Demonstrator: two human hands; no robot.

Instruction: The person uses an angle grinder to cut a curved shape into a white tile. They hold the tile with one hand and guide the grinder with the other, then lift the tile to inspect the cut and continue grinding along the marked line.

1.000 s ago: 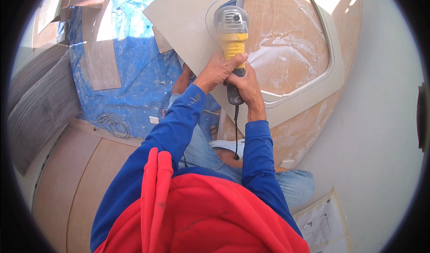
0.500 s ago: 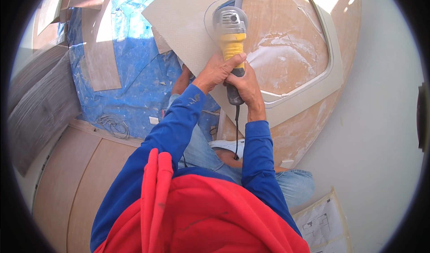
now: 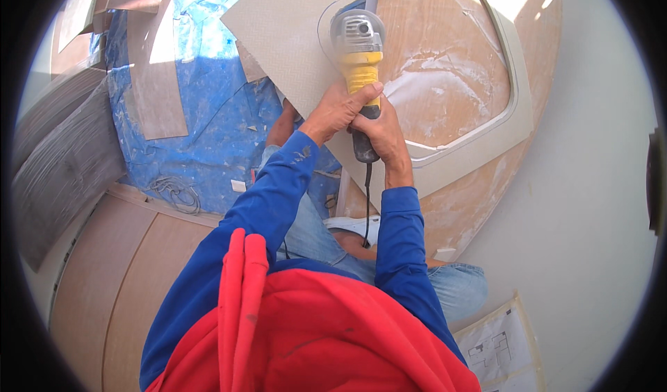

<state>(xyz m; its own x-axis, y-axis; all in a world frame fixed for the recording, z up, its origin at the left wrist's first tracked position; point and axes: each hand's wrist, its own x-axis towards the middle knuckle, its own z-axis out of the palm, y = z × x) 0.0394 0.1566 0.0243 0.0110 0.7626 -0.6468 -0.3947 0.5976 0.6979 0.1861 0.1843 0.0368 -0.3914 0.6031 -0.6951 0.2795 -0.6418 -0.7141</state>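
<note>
Blue tarp point(image 3: 215, 107), marked with white dust and small scraps, spreads to the left of the panel point(image 3: 278, 52), with a plank point(image 3: 156, 79) lying on it farther out from the panel. A pale grey surface point(image 3: 590, 170) fills the side to the panel's right. Under the panel lies a dusty wood board point(image 3: 451, 45), its outer edge curving past the panel and its middle showing through the panel's large rounded cut-out. A line is drawn around that cut-out.

The grinder point(image 3: 361, 62) is over the panel, its metal head at the left edge of the cut-out; whether the head touches the panel I cannot tell. The left hand point(image 3: 339, 109) has its grip wrapped round the grinder's yellow and black body, thumb across the top. Just behind it, the right hand point(image 3: 383, 134) has its grip closed round the black rear end. The two hands meet on the tool.

A black cord point(image 3: 367, 197) runs from the grinder toward the near side of the panel, over a white shoe point(image 3: 372, 227). Nearer than the panel, toward its right, is a drawing sheet point(image 3: 497, 347).
</note>
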